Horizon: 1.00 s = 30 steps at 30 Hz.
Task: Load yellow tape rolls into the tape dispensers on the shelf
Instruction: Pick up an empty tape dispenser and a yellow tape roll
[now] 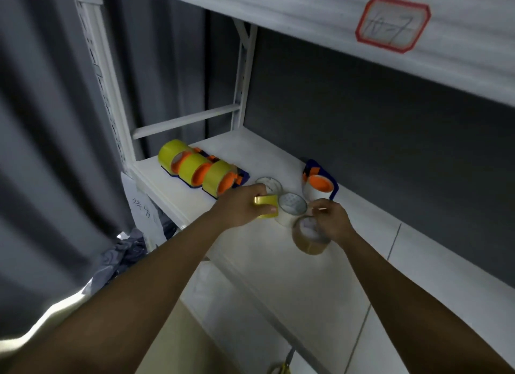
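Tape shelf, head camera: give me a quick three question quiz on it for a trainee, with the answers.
1. True or false: the left hand grips a yellow tape roll.
2. How many dispensers at the shelf's left end already carry yellow tape?
3. The dispenser standing apart holds: A yellow tape, B white tape, C nothing.

Key: 1 true; 2 three; 3 B.

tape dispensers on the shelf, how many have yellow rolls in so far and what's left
Three dispensers in a row at the shelf's left end already carry yellow rolls. The left hand holds another yellow roll; the right hand touches a brownish roll beside two clear rolls. Left to do: the fourth dispenser farther right carries a white roll, not yellow.
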{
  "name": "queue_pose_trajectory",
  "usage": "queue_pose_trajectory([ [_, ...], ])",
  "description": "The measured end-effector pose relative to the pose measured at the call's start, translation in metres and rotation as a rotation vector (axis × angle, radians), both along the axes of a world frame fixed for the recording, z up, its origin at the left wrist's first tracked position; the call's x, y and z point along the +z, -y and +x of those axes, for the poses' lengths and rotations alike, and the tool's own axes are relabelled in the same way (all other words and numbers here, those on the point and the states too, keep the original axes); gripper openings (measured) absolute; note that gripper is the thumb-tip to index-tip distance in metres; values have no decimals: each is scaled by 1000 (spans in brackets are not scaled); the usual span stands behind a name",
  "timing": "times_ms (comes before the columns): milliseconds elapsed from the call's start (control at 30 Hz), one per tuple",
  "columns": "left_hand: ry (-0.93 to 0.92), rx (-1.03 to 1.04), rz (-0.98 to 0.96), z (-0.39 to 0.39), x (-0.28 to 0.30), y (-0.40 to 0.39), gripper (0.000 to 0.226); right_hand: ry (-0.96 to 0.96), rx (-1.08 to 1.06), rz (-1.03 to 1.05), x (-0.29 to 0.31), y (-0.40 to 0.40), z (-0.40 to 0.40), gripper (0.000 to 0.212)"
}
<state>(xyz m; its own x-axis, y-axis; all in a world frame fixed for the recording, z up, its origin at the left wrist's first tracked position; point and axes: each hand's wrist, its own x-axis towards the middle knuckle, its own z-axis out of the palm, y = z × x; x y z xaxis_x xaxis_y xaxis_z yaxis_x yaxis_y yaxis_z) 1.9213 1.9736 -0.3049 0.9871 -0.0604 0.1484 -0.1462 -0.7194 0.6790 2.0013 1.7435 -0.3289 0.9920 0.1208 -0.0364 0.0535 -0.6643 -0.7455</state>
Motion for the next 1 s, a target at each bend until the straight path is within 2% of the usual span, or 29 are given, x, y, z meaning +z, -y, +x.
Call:
queue_pose_trajectory([
  [133, 104, 26, 40, 18, -1, 6, 32, 105, 26, -324, -12, -1, 32, 33],
  [233, 61, 7, 93, 27, -3, 12, 40, 108, -6, -414, -15, 1, 44, 44],
  [367, 0, -38, 123, 34, 0, 11, 39, 70, -13, -531, -12, 0, 60, 63],
  [467, -25, -54, 99, 37, -4, 9, 37, 50, 116, -601, -11, 0, 71, 73],
  [533, -5, -44, 107, 39, -11, 8, 38, 52, 178, -665, -15, 1, 79, 75],
  [600, 51, -25, 138, 40, -18, 8, 39, 49, 166, -785, -17, 1, 89, 77],
  [667, 86, 1, 130, 40, -24, 7, 42, 46, 129, -815, -20, 1, 97, 80],
  [833, 82, 17, 82, 30, -33, 5, 41, 185, 84, -926, -25, -1, 94, 51],
  [933, 37, -8, 46, 21, -40, 0, 19, 221, 22, -867, -21, -7, 87, 43],
  [1000, 12, -4, 90, 16, -42, -2, 37, 279, -20, -805, -11, -13, 81, 39],
])
